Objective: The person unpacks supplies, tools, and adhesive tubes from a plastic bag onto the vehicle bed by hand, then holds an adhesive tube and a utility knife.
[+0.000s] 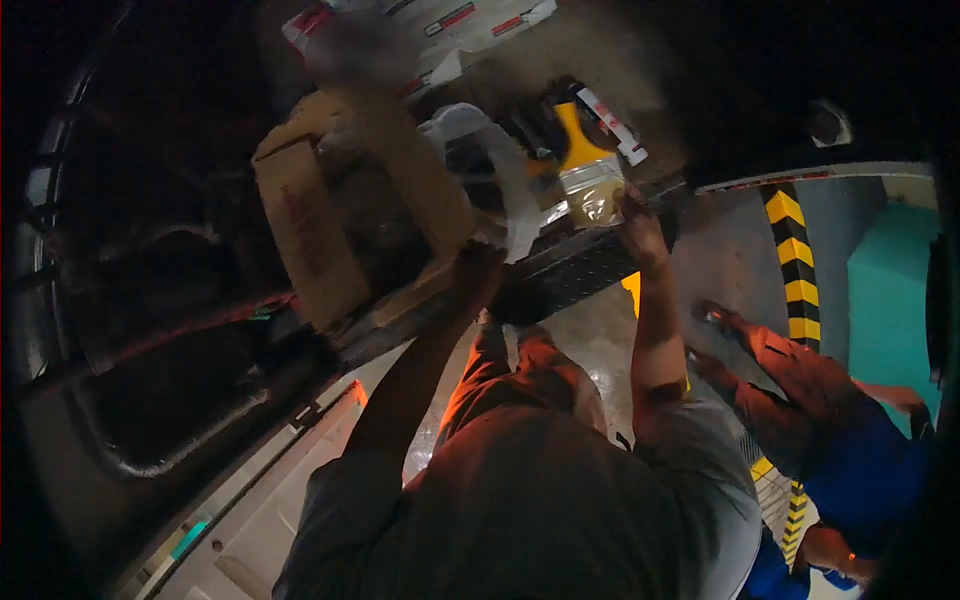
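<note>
My right hand (643, 228) pinches the bristle end of a wide paintbrush (590, 176) with a yellow handle and a silver band; clear plastic seems to wrap its bristles. Beside the brush handle lies a white tube-like item (612, 124) with red print. My left hand (480, 270) is at the near edge of an open cardboard box (312, 235), close to the lower end of a curved whitish strip (515, 185). Its fingers are lost in shadow, so their grip does not show. The inside of the box is dark.
White plastic packaging (470, 30) with red and black labels lies behind the box. A dark textured ledge (570, 275) runs in front of me. To the right, a person in blue (850, 470) is near a yellow-black striped edge (797, 265) and a teal surface (890, 300).
</note>
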